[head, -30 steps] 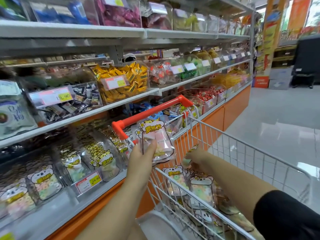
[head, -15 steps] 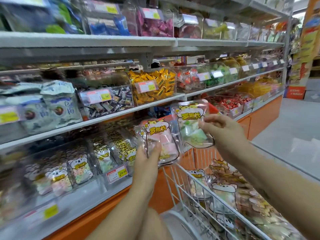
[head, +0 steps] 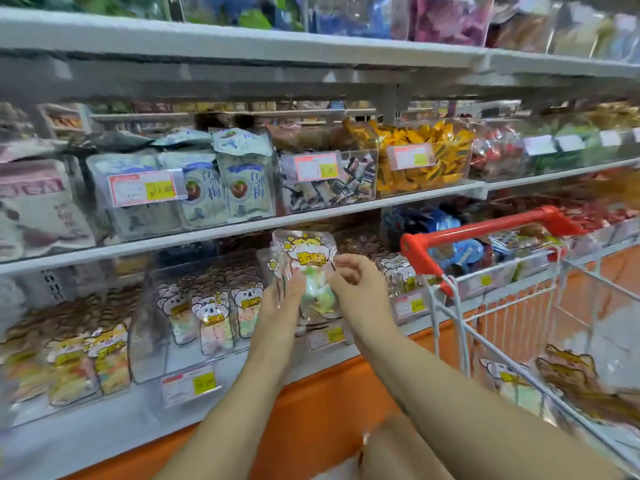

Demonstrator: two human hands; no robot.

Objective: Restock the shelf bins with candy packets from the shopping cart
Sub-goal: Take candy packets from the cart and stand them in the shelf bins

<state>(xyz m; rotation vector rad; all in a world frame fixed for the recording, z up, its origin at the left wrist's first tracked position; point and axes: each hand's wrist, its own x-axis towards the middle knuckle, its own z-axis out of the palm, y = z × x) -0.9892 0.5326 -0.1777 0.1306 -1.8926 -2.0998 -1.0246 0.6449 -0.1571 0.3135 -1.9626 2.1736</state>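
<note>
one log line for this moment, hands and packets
left hand holds candy packets | right hand pinches them | at lower shelf bins | cart right, spare packets inside

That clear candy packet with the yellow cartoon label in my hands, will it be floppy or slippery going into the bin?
Probably floppy: the clear plastic candy packet with a yellow cartoon label is thin crinkled film, loosely filled. Likely light, since the right hand only pinches its edge while the left hand holds it. The glossy film may slip.
</note>
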